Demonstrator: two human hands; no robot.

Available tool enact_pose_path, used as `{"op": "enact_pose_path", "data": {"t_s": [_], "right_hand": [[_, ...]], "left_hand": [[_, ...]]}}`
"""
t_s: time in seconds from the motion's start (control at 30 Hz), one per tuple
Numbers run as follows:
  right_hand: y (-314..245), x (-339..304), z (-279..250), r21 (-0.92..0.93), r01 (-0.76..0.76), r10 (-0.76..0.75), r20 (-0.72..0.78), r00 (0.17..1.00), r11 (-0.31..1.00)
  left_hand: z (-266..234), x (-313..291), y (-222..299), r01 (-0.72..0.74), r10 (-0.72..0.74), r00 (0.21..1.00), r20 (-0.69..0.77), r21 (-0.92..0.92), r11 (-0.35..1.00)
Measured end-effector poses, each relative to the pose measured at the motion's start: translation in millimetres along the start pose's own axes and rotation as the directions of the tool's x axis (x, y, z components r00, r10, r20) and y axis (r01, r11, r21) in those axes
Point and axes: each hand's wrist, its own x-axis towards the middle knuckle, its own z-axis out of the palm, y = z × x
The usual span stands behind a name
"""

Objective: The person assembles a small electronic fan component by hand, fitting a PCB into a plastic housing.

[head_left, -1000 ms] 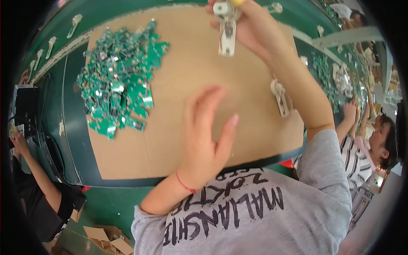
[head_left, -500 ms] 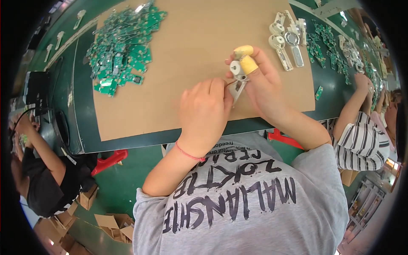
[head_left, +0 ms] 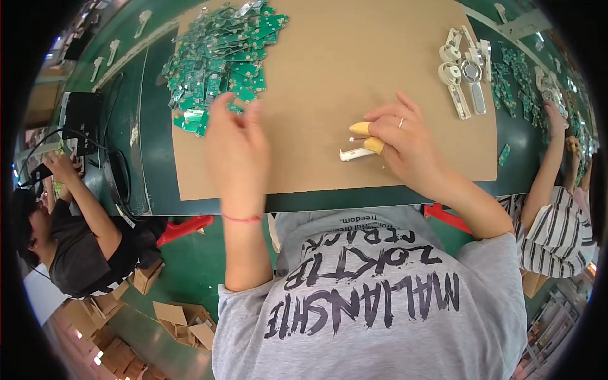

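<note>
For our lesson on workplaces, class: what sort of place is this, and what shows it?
Probably an electronics assembly workshop: green circuit boards heaped on cardboard, a group of white casings, and other people working on either side.

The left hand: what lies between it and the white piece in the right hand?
In the head view, only plain brown cardboard lies between the left hand and the white piece in the right hand.
</note>
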Motion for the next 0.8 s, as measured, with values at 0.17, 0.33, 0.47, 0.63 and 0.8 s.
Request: {"op": "enact_pose_path", "data": {"t_s": [0.17,0.33,0.47,0.63,0.8], "right_hand": [[-11,2,-7,-0.010,0.032,-0.031,0.072,0.997,0.999],[-17,0,-12,0.079,-0.018,0.008,0.127,0.992,0.997],[-17,1,-20,0.266,-0.156,0.107,0.189,0.976,0.951],[-34,16,-34,0.592,-0.388,0.221,0.337,0.915,0.706],[-36,14,-34,0.771,-0.540,0.273,0.469,0.840,0.338]], "left_hand": [[-7,23,-20,0.093,-0.099,0.995,0.014,0.233,0.968],[-3,16,-25,0.119,-0.099,0.992,0.073,-0.371,0.921],[-3,-4,-11,0.396,0.046,0.901,0.432,-0.860,0.322],[6,-28,11,0.586,0.358,0.745,0.563,-0.808,0.050],[12,-37,27,0.179,0.215,0.938,0.273,-0.910,0.374]]}}
